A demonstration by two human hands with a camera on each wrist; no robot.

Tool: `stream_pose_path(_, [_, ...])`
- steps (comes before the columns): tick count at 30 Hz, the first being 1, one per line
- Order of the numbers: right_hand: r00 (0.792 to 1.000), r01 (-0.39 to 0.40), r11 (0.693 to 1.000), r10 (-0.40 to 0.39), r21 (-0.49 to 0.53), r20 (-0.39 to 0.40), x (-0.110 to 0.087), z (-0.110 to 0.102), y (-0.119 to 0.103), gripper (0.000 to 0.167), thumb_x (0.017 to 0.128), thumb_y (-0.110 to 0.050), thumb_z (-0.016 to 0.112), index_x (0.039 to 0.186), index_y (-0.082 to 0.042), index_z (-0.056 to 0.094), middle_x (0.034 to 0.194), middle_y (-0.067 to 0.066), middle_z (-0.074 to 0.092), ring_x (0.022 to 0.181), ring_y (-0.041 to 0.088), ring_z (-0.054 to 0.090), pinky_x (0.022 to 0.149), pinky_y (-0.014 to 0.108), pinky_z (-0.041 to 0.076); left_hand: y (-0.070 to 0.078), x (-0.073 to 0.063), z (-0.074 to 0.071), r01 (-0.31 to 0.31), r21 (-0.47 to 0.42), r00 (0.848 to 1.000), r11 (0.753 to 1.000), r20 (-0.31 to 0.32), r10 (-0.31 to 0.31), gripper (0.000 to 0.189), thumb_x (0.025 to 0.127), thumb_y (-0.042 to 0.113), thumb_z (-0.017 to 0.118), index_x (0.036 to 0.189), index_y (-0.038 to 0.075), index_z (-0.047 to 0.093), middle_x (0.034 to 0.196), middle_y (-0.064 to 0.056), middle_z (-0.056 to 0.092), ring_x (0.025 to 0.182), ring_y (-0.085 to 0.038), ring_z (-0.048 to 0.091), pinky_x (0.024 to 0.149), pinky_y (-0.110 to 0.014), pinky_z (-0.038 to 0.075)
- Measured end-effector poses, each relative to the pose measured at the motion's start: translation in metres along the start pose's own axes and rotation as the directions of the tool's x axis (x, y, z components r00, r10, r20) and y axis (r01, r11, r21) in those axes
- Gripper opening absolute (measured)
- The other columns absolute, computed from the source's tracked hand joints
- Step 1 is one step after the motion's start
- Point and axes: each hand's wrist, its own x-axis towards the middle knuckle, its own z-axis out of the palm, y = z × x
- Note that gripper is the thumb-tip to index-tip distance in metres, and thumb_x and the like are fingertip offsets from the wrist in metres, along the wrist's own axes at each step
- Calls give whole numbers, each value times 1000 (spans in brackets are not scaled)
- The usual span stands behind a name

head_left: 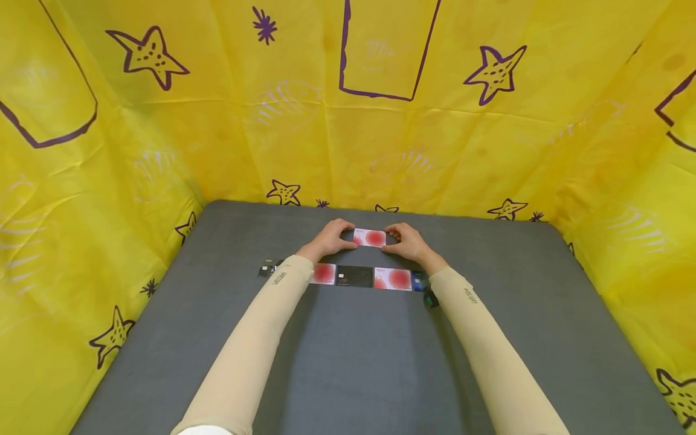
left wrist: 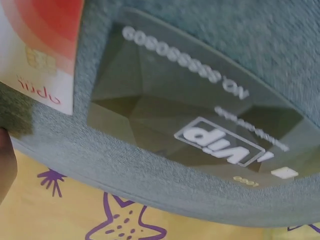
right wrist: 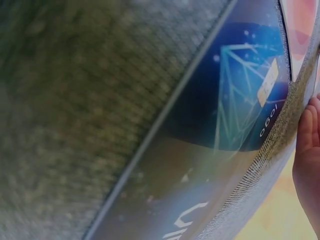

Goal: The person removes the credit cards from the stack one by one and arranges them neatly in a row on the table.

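Observation:
At the far part of the table, a white bank card [head_left: 371,238] with red circles is held between both hands. My left hand [head_left: 328,237] grips its left end with thumb and fingers. On the opposite end, my right hand [head_left: 408,241] pinches the card's edge. Nearer lies a row of cards: a white card with a red circle [head_left: 325,273], a black VIP card [head_left: 354,276], a second red-circled card [head_left: 393,279] and a blue card [right wrist: 240,90]. The sleeves partly cover the row's ends. Only a sliver of each hand shows in its wrist view.
The row sits on a grey table [head_left: 359,362]. A dark card [head_left: 266,269] shows at the row's left end beside the left sleeve. Yellow cloth [head_left: 326,145] with purple starfish drawings hangs behind the table and along both sides.

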Motion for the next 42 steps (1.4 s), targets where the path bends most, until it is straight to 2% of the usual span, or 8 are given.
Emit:
stream_pose_path(7, [1000,-15,1000,15,-10,19,1,-2,0,57,82,-23,79,127,4,58,112,18,55,100,30,49,93,41,41,1,2,-3,4,46,998,999,57,-6,57,90,28,71,138,4,53,137,-14,47,125,-28,40,110,-38,30])
stream_pose_path(12, [997,-58,998,57,17,47,1,-3,-2,57,82,-24,79,128,1,58,113,17,54,101,29,48,94,40,40,1,3,-5,-1,85,997,996,76,-6,55,92,31,69,139,7,53,137,-13,46,126,-28,39,110,-39,31])
stream_pose_path(17, [997,-59,998,58,30,54,1,-3,-1,55,82,-23,79,126,2,59,112,17,54,100,29,47,93,41,39,2,3,-6,21,63,995,998,92,-27,55,91,32,70,138,8,54,138,-12,45,127,-27,38,110,-40,31])
stream_pose_path(24, [993,-93,995,90,47,77,6,-3,2,52,82,-23,80,124,-1,60,111,15,53,100,27,46,92,38,38,3,4,-8,24,22,997,999,73,-26,53,89,30,73,133,5,58,135,-14,48,124,-29,41,110,-39,31])
stream_pose_path(34, [989,-93,996,93,0,111,10,-5,0,52,83,-25,79,124,0,59,110,14,53,101,27,46,95,40,39,3,6,-7,51,26,997,998,59,-53,50,88,30,74,129,6,60,131,-11,51,121,-26,42,109,-38,32])
stream_pose_path(42, [991,-98,995,97,12,92,9,-4,2,52,82,-27,80,122,0,58,111,14,55,102,28,48,96,40,40,2,7,-3,54,25,998,998,42,-55,52,87,31,74,130,7,58,129,-9,53,120,-24,44,109,-37,33])
